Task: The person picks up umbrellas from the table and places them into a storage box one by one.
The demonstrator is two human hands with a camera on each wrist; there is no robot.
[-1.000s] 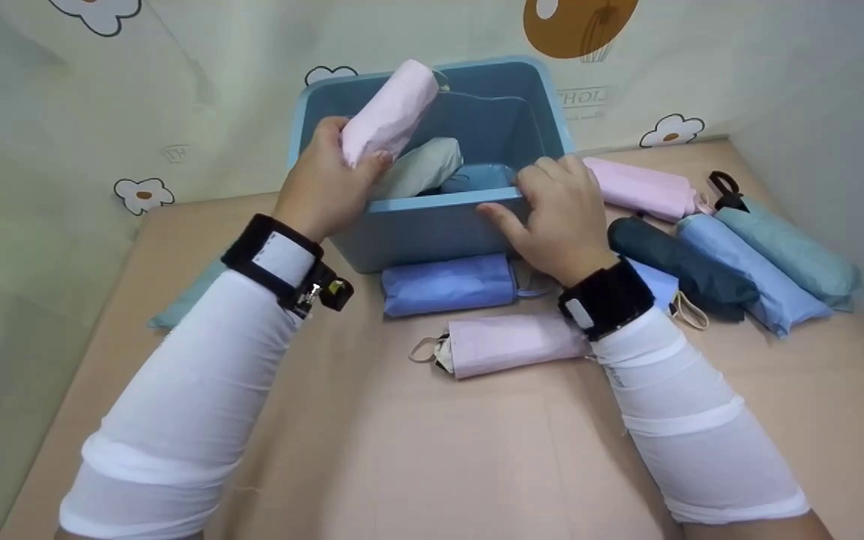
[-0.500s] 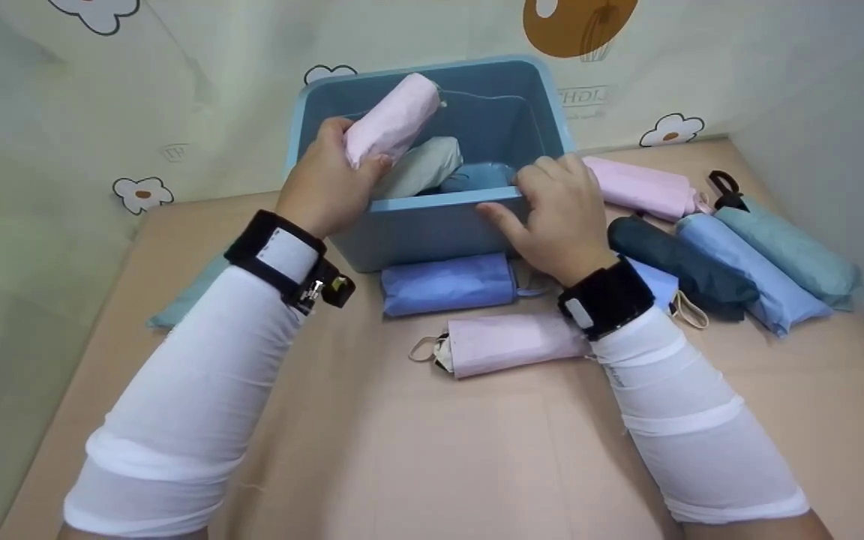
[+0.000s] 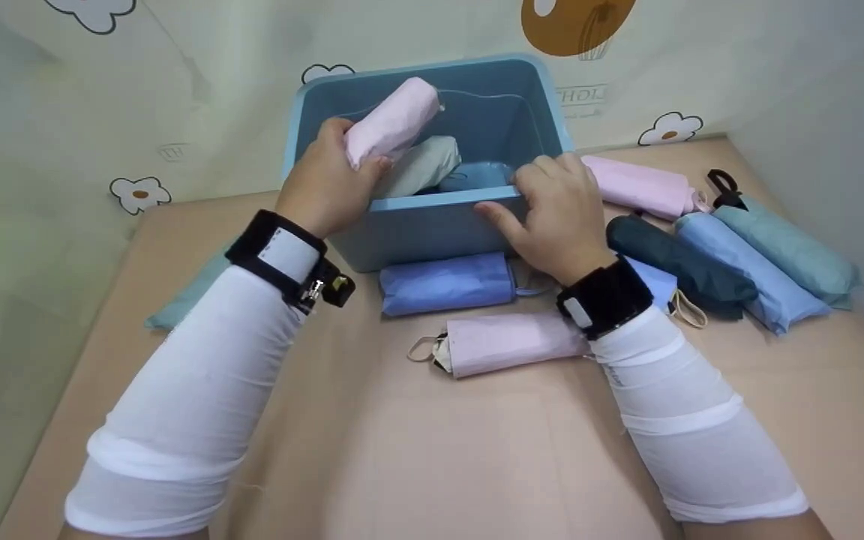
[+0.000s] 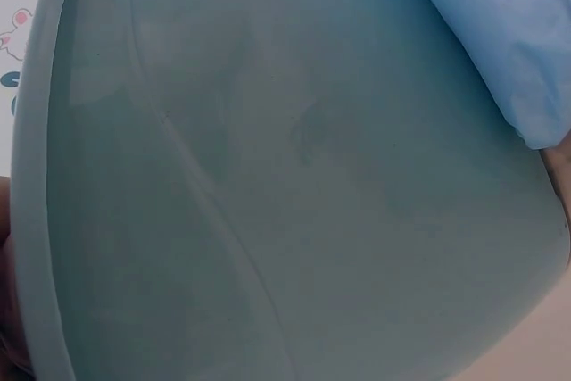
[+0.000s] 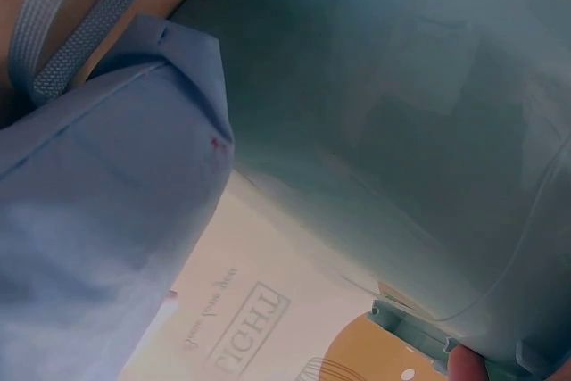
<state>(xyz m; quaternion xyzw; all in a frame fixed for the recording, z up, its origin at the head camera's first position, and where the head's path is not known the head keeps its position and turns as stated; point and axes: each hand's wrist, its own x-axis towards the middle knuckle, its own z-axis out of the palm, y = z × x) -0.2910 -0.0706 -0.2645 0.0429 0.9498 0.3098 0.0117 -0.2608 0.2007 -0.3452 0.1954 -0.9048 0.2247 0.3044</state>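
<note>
My left hand (image 3: 331, 180) grips a pale pink folded umbrella (image 3: 394, 124), tilted over the left side of a blue plastic bin (image 3: 432, 232). Inside the bin, just below it, lies a pale grey-green folded umbrella (image 3: 424, 165); part of it is hidden by the bin's front wall and my hand. With fingers over the front rim and thumb outside, my right hand (image 3: 563, 214) holds the bin near its right corner. The left wrist view is mostly filled by the bin's wall (image 4: 294, 158). A fingertip (image 5: 466, 365) shows at the bottom of the right wrist view.
A blue umbrella (image 3: 447, 283) and a pink one (image 3: 511, 345) lie before the bin. To its right are another pink umbrella (image 3: 638, 186), a dark one (image 3: 679, 266), a light blue one (image 3: 751, 274) and a green one (image 3: 792, 251). My left forearm partly covers a green umbrella (image 3: 188, 296).
The pink umbrella in my left hand has dipped slightly, its upper end lowering toward the bin. My right hand stays on the rim, and the umbrellas on the table have not moved.
</note>
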